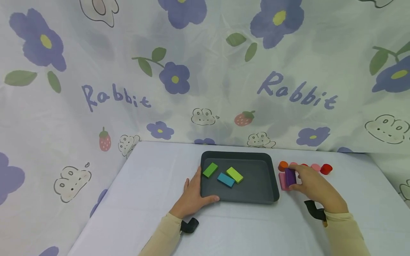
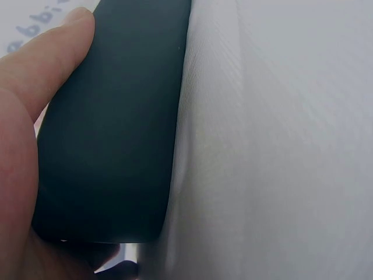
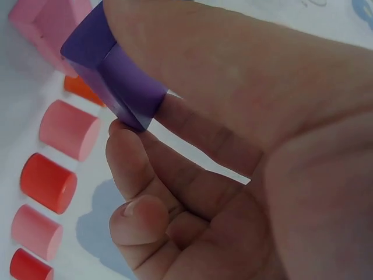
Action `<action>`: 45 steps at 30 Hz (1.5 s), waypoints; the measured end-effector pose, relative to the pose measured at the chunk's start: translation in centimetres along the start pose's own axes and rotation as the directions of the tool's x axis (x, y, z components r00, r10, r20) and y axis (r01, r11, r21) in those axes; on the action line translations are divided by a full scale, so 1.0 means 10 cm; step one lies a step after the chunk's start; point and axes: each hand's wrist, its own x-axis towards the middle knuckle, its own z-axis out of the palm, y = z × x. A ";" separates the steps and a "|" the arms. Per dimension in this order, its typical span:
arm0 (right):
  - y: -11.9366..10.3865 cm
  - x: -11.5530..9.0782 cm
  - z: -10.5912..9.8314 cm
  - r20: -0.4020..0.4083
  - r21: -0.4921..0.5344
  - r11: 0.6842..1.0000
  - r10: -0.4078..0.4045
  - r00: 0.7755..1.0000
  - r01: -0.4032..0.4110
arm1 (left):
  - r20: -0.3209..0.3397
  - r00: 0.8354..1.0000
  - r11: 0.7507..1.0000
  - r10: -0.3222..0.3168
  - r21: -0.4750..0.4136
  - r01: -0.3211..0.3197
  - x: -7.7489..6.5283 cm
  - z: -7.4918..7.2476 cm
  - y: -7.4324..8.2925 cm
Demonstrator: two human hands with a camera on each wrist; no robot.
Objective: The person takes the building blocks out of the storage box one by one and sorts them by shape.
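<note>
My right hand [image 1: 315,183] pinches a purple block [image 1: 290,176] between thumb and fingers, just off the right side of a dark grey baking tray [image 1: 256,193]. In the right wrist view the purple block [image 3: 119,76] sits at the fingertips, with the other fingers loosely bent. Beside it lies a pink block [image 1: 282,181], partly hidden. My left hand [image 1: 192,197] rests against the tray's front left corner, its thumb along the front wall and its fingers along the left side. Inside the tray lie a green block [image 1: 210,170], a lime block [image 1: 235,174] and a blue block [image 1: 226,180].
Behind my right hand stands a row of several cylinders, among them an orange one [image 1: 283,165], a pink one [image 3: 70,129] and a red one [image 1: 326,169]. A white cloth [image 1: 153,177] covers the table. Patterned fabric [image 1: 205,71] hangs behind it.
</note>
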 end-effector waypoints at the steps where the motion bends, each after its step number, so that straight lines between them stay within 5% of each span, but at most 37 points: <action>1: 0.01 0.00 0.00 0.001 -0.002 1.000 0.001 1.000 -0.001 | -0.001 1.000 1.000 0.000 0.000 0.000 0.00 0.00 0.00; 18: 0.09 0.04 0.00 0.115 -0.027 0.990 0.140 0.983 -0.138 | 0.006 1.000 1.000 -0.006 0.019 0.006 -0.01 -0.01 0.01; 45: 0.19 0.11 0.11 0.165 -0.032 0.980 0.200 0.966 -0.197 | 0.014 1.000 1.000 -0.017 0.004 0.017 0.00 -0.02 0.03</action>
